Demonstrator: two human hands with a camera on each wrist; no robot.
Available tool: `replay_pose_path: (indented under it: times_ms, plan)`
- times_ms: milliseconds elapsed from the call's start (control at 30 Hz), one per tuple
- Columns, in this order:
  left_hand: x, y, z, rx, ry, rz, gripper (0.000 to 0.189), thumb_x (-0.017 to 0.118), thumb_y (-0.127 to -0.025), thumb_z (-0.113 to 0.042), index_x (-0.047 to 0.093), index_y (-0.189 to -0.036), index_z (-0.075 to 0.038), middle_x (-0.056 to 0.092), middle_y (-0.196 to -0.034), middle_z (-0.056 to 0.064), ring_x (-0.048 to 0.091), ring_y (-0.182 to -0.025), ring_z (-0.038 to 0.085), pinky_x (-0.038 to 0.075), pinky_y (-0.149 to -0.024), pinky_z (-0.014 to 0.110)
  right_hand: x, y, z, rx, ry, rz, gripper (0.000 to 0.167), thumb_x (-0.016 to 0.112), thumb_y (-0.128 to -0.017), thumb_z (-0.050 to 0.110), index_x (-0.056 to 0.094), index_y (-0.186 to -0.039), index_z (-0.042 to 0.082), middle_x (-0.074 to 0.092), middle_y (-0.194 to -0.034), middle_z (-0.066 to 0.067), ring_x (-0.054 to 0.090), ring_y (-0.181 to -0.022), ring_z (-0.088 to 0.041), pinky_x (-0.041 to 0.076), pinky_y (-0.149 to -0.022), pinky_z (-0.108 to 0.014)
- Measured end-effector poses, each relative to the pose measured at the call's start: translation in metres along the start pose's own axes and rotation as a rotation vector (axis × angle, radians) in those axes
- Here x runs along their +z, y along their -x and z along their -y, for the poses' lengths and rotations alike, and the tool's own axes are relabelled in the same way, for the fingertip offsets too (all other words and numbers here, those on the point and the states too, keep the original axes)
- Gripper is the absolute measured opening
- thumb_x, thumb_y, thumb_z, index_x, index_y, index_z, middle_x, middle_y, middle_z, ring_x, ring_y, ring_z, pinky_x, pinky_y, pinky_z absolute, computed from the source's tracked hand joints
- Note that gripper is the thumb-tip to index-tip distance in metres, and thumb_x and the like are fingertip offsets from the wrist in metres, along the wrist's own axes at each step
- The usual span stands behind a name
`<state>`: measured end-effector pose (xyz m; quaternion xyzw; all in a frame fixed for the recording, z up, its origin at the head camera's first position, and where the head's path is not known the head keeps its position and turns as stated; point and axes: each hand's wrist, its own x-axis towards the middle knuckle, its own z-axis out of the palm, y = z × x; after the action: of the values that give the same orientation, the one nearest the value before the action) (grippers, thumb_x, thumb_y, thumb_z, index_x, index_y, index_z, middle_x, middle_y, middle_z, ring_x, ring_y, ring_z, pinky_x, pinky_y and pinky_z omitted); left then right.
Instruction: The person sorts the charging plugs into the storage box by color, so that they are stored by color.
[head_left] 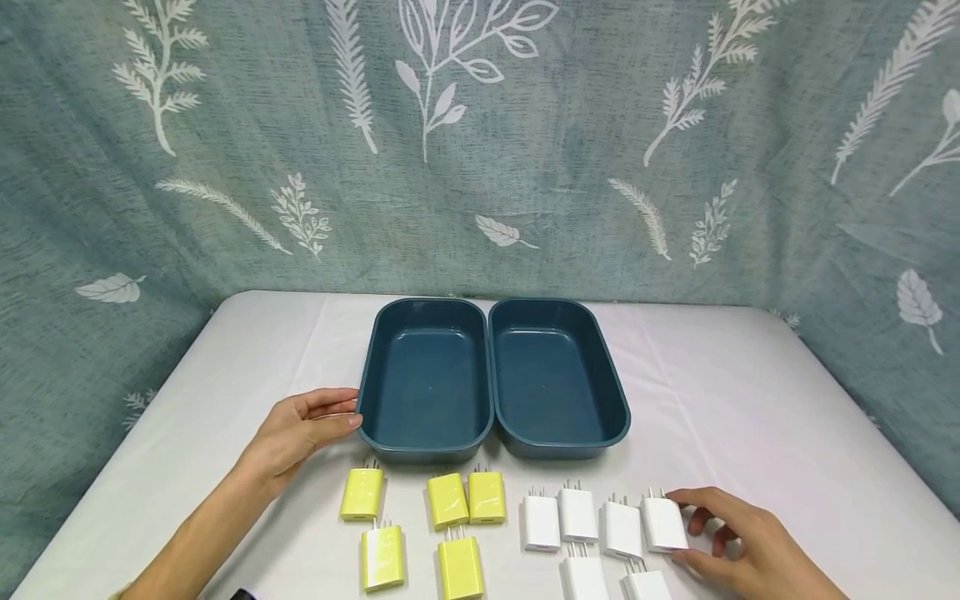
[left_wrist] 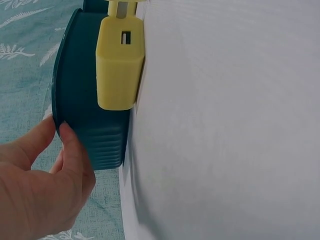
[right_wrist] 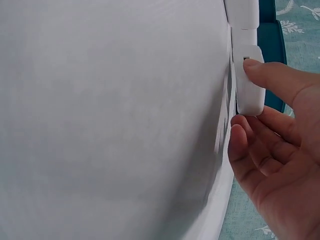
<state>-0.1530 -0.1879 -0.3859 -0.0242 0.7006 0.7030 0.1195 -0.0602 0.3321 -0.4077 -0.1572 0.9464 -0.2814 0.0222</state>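
My left hand (head_left: 303,429) pinches the left rim of a dark blue plastic tray (head_left: 363,379) between thumb and fingers, as the left wrist view shows close up. A second tray of the same kind (head_left: 618,379) stands against its right side. At the lower right, my right hand (head_left: 738,542) holds a white USB charger (head_left: 663,525) by its right side. Its thumb (right_wrist: 265,70) lies by the port while other fingertips reach the far end. This charger lies at the right end of a row of white ones, prongs pointing away from me.
Several yellow USB chargers (head_left: 382,558) lie in front of the left tray. More white chargers (head_left: 577,514) are grouped before the right one. The white-covered table (head_left: 750,400) ends at a green leaf-patterned curtain (head_left: 555,208). A small black object (head_left: 242,594) shows at the bottom edge.
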Motion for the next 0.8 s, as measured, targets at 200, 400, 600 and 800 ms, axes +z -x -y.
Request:
replay_pose_path:
  times_ms: [200,400,600,800]
  plan:
    - [-0.001,0.001,-0.001,0.001,0.017,0.002,0.057,0.074,-0.089,-0.006,0.05,-0.137,0.01,0.064,-0.117,0.01,0.066,-0.098,0.011,0.055,-0.087,0.023,-0.001,0.002,0.002,-0.129,-0.022,-0.131,0.054,0.087,-0.076,0.018,0.062,-0.124,0.022,0.056,-0.088,0.014,0.052,-0.068,-0.003,0.043,-0.053,-0.021]
    - [0.0,0.001,-0.001,-0.003,0.035,0.01,0.057,0.074,-0.089,-0.005,0.049,-0.137,0.011,0.065,-0.114,0.009,0.066,-0.098,0.011,0.055,-0.087,0.023,-0.005,0.002,0.008,-0.202,-0.044,-0.215,0.061,0.088,-0.073,0.009,0.062,-0.126,0.021,0.057,-0.09,0.013,0.054,-0.071,-0.005,0.043,-0.051,-0.02]
    - [0.0,0.001,-0.002,-0.006,0.026,0.01,0.057,0.074,-0.089,-0.006,0.049,-0.138,0.01,0.065,-0.115,0.008,0.066,-0.098,0.011,0.054,-0.088,0.024,-0.014,-0.002,0.022,-0.2,-0.071,-0.266,0.062,0.088,-0.072,0.005,0.063,-0.128,0.017,0.06,-0.1,0.011,0.055,-0.079,-0.007,0.048,-0.062,-0.016]
    - [0.0,0.001,-0.001,0.0,0.021,0.016,0.057,0.074,-0.09,-0.007,0.049,-0.138,0.01,0.064,-0.117,0.01,0.066,-0.099,0.011,0.054,-0.089,0.024,-0.024,-0.016,0.034,-0.282,-0.14,-0.283,0.064,0.087,-0.069,-0.006,0.063,-0.126,0.012,0.062,-0.099,0.008,0.057,-0.079,-0.008,0.05,-0.064,-0.018]
